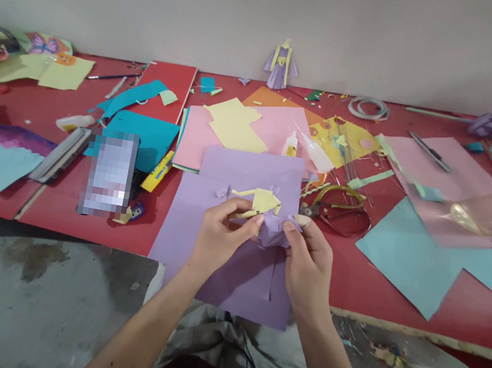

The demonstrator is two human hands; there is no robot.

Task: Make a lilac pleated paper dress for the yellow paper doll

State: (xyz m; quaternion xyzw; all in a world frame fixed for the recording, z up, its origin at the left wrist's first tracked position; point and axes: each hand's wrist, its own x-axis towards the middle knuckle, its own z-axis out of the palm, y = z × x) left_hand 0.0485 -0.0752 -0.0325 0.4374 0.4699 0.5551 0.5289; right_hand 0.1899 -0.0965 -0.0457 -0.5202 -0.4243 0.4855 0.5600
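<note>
Between my two hands is a folded piece of purple paper (274, 232), pinched at its left side and its right side. My left hand (222, 230) is closed on it with thumb and forefinger; a yellow strip also lies by those fingertips. Opposite, my right hand (312, 259) pinches the other edge. Just beyond the fingers is a pale yellow paper cutout (266, 201) with narrow arm-like strips; whether it is joined to the purple paper I cannot tell. Underneath lie large purple sheets (248, 168). A small purple scrap (222, 192) rests left of the cutout.
A paper doll (280, 66) in purple and yellow stands against the wall. Scissors (338, 203) and a glue bottle (291, 144) lie beyond my hands. A phone (109, 173) and yellow box (159, 170) are leftward. Another person's blurred hand (484, 210) reaches over pink paper at right.
</note>
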